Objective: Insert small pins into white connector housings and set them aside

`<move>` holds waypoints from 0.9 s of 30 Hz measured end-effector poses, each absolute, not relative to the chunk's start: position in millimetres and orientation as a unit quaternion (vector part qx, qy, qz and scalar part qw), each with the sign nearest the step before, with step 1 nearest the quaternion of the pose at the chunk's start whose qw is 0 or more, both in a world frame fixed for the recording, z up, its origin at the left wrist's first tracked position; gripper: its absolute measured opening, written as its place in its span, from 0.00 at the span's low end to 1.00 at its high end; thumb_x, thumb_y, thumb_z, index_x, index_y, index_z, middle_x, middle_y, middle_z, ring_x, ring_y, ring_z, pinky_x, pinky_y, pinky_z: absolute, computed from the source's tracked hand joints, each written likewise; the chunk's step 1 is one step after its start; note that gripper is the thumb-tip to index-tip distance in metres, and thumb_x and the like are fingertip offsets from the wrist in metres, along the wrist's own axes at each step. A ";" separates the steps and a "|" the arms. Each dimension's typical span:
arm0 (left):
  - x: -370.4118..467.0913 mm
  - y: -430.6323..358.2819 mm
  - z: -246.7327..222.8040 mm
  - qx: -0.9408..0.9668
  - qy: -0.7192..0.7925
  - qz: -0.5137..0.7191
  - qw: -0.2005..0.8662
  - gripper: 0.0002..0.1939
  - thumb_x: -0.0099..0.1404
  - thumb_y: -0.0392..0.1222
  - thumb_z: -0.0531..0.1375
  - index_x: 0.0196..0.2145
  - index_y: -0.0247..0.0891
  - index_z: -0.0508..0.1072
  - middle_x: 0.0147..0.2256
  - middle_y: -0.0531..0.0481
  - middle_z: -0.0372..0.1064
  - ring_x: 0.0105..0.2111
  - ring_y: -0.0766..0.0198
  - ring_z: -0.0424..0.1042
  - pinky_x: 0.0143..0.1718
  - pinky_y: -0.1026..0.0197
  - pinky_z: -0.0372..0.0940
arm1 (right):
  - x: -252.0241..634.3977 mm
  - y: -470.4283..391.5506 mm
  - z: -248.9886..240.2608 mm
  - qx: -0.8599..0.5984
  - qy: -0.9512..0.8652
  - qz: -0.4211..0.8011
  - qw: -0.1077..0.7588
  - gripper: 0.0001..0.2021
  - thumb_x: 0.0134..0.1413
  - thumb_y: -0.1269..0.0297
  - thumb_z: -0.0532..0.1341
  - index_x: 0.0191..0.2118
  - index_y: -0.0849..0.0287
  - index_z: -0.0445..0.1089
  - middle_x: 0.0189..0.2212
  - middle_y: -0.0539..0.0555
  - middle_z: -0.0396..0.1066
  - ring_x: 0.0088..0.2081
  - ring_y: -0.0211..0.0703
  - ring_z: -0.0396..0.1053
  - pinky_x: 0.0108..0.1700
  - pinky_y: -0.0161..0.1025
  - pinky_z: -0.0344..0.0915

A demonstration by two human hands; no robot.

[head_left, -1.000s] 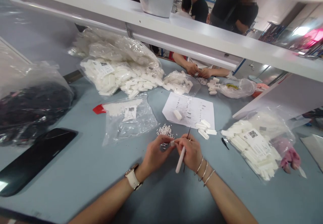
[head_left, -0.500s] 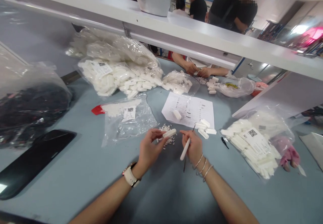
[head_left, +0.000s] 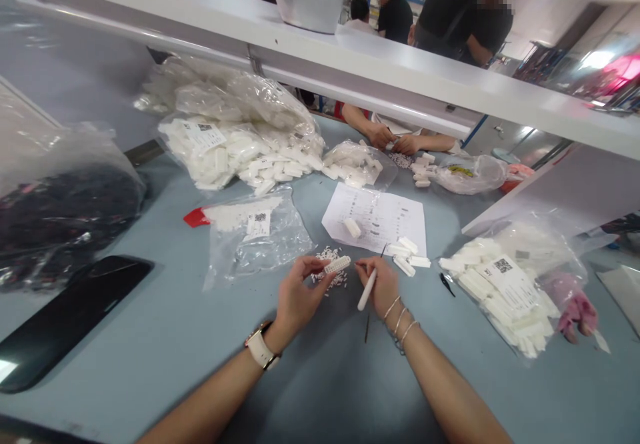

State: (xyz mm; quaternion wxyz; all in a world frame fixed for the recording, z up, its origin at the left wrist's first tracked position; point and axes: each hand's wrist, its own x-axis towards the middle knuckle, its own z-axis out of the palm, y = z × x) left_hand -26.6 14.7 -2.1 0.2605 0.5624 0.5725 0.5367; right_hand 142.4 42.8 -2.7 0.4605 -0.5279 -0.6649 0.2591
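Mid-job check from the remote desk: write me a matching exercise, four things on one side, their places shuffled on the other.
1. White plastic block with small holes
2. Thin tool with a white handle
3. Printed white paper sheet
4. Glossy black slab

A. Partly beneath white blocks
B. In the left hand's grip
C. Beside the clear bag of dark items
D. In the right hand's grip

Pairs: 1-B, 2-D, 3-A, 4-C
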 end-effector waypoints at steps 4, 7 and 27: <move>-25.7 13.6 -1.5 0.601 0.566 0.513 0.238 0.10 0.57 0.47 0.62 0.34 0.40 0.68 0.32 0.50 0.74 0.31 0.60 0.75 0.34 0.57 0.72 | 138.1 36.6 10.6 -0.505 -0.613 0.329 0.512 0.15 0.49 0.62 0.61 0.21 0.54 0.52 0.27 0.52 0.75 0.30 0.42 0.72 0.35 0.40 0.66; -24.4 11.9 -0.4 0.624 0.548 0.507 0.233 0.08 0.57 0.45 0.61 0.34 0.41 0.69 0.31 0.50 0.74 0.30 0.60 0.75 0.32 0.58 0.71 | 133.5 30.9 17.6 -0.475 -0.644 0.334 0.498 0.16 0.51 0.64 0.60 0.21 0.54 0.52 0.28 0.52 0.76 0.32 0.42 0.72 0.36 0.40 0.66; -19.3 8.9 1.7 0.575 0.531 0.529 0.328 0.12 0.54 0.44 0.63 0.33 0.40 0.65 0.29 0.52 0.73 0.30 0.62 0.75 0.34 0.59 0.72 | 139.7 28.1 2.4 -0.376 -0.792 0.156 0.456 0.11 0.56 0.73 0.55 0.24 0.55 0.62 0.35 0.50 0.77 0.37 0.41 0.71 0.39 0.39 0.70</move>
